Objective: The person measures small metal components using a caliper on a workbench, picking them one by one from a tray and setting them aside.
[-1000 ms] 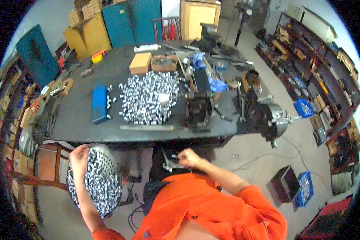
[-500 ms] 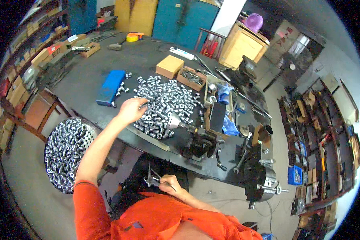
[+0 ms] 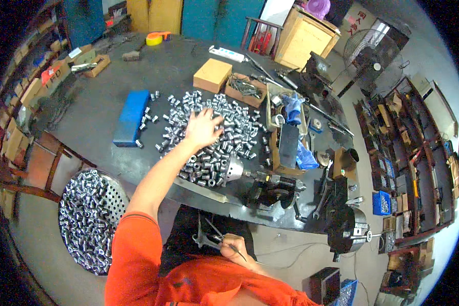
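A heap of small shiny metal sleeves (image 3: 239, 120) lies spread over the dark workbench (image 3: 81, 112). Over the middle of the heap is my left hand (image 3: 203, 127), fingers spread apart, palm down, with no part gripped. Close to my body, below the bench edge, my right hand (image 3: 234, 247) is closed around a thin metal tool (image 3: 207, 239) with a forked end; its exact kind is unclear. A perforated round stool seat (image 3: 118, 196) at the left carries many similar metal pieces (image 3: 84, 224).
A blue box (image 3: 132, 118) stands left of the heap; a yellow box (image 3: 212, 74) and an open carton of metal pins (image 3: 246, 87) are behind it. A small vise (image 3: 273, 188) sits at the bench's front edge. A larger chuck (image 3: 349, 229) juts out at right.
My left hand has moved from the heap's left edge to over its middle, and its fingers have spread. My right hand still grips the tool. The whole view has shifted slightly.
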Motion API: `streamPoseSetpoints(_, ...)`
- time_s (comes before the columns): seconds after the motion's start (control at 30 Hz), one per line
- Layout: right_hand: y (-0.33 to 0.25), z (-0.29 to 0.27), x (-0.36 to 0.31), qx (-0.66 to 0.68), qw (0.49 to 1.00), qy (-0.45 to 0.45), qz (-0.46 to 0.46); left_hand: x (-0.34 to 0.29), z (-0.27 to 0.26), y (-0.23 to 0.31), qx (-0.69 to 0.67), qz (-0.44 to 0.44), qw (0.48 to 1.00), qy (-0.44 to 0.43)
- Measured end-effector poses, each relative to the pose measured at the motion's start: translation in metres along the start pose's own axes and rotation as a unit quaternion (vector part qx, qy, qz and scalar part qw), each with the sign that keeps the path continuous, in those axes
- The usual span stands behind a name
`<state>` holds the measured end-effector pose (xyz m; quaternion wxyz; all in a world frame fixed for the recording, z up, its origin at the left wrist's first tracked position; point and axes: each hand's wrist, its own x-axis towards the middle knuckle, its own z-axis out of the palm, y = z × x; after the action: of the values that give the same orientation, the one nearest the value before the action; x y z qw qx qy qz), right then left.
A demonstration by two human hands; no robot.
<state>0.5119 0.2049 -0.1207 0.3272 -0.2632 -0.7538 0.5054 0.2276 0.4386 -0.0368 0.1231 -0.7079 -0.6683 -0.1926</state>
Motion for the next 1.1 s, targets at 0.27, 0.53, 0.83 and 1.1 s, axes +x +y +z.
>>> streamPoseSetpoints(0.27, -0.005, -0.006, 0.004, -0.049, 0.998, 0.014, 0.032, 0.03, 0.027, -0.037, -0.055, -0.037, 0.998, -0.018)
streamPoseSetpoints(0.53, -0.022, 0.002, 0.001, -0.048, 0.997, 0.066, 0.015, 0.053, 0.036, -0.079, -0.024, -0.082, 0.992, -0.095)
streamPoseSetpoints(0.83, -0.005, -0.012, -0.02, 0.033, 0.997, 0.049, 0.051, -0.014, -0.023, -0.106, -0.043, 0.007, 0.993, -0.111)
streamPoseSetpoints(1.1, -0.001, -0.019, -0.011, -0.148, 0.988, -0.048, 0.01, -0.209, -0.167, -0.137, -0.031, -0.134, 0.979, -0.15)
